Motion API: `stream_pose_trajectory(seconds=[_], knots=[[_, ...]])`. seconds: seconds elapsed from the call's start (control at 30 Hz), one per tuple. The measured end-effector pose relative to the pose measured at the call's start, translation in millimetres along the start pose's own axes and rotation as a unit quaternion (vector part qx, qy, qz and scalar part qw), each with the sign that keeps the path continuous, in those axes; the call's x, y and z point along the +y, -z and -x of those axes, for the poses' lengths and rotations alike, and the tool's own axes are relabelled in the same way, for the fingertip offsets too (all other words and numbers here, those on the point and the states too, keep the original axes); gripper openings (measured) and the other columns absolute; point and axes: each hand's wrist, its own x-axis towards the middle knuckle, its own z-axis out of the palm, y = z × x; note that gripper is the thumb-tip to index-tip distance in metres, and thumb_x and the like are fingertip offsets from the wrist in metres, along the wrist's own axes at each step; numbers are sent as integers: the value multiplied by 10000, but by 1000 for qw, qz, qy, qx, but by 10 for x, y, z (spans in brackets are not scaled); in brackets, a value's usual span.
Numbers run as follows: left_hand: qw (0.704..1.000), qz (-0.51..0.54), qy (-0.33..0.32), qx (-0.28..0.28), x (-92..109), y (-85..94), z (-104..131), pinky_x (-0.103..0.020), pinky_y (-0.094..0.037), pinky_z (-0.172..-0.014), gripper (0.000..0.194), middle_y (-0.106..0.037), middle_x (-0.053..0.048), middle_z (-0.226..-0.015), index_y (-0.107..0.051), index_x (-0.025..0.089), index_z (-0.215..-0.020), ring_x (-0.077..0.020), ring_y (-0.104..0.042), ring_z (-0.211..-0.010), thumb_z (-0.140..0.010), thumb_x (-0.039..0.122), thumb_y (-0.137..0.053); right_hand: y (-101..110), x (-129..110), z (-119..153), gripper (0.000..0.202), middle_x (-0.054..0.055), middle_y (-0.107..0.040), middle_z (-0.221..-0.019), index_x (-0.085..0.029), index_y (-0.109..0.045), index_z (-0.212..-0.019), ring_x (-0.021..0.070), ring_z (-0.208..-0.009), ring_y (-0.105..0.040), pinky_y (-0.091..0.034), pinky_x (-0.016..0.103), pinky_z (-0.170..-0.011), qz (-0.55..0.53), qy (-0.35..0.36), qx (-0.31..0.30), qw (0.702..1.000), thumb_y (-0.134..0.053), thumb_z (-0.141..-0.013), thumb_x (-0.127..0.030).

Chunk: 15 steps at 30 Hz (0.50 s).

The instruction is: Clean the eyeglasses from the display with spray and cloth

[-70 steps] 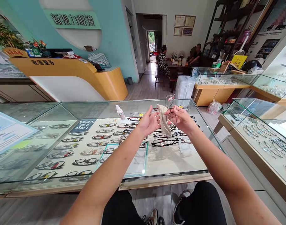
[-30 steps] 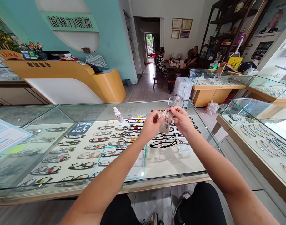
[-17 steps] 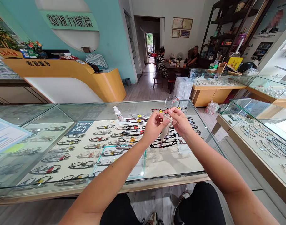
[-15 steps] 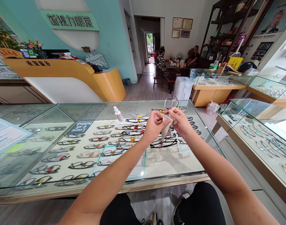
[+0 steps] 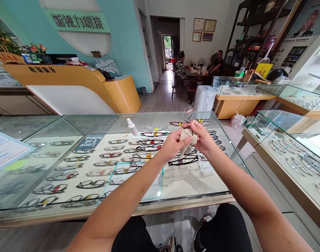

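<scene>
A beige cloth (image 5: 186, 139) is bunched between my hands above the glass display case (image 5: 193, 190). My left hand (image 5: 172, 144) pinches the cloth, thumb on top. My right hand (image 5: 203, 137) grips a pair of eyeglasses (image 5: 189, 114) by the near part, beside the cloth; one lens rises above the fingers and the other is hidden by cloth and hand. To the left, a white spray bottle (image 5: 133, 127) stands upright on the glass. Rows of eyeglasses (image 5: 91, 184) lie inside the case.
A second glass case (image 5: 293, 150) is at the right. A white suitcase (image 5: 205, 98) stands behind the case, near two people seated at a dark table. A curved yellow counter (image 5: 123, 94) is at the back left, and a paper sheet (image 5: 9, 150) at the left edge.
The cloth is more spread out between my hands, with a folded part over my left fingers. The eyeglasses have shifted slightly left and turned a little.
</scene>
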Motion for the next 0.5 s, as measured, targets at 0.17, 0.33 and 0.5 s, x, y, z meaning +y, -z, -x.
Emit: stream_pose_trajectory(seconds=[0.17, 0.33, 0.5], knots=[[998, -27, -37, 54, 34, -55, 17, -260, -529, -668, 599, -801, -64, -875, -728, 158, -1104, -169, -706, -749, -829, 665, -887, -41, 17, 25, 449, -2, -798, -1022, -234, -615, -827, 62, -547, -442, -349, 198, -449, -21, -7, -17, 1000, -977, -756, -491], [992, -14, -53, 112, -2, -71, 19, -258, -514, -563, 615, -700, 1, -698, -675, 181, -1077, -147, -649, -584, -851, 731, -834, -137, 15, 86, 440, 29, -815, -1125, -245, -617, -824, 121, -675, -597, -419, 203, -438, 24, 8, -29, 999, -951, -788, -531], [989, -13, -61, 135, -23, -53, 14, -274, -503, -512, 615, -676, 7, -694, -666, 194, -1026, -138, -594, -516, -891, 788, -753, -148, 12, 94, 427, 43, -815, -1186, -245, -635, -847, 114, -630, -587, -489, 234, -459, 33, 13, -46, 998, -937, -794, -543]])
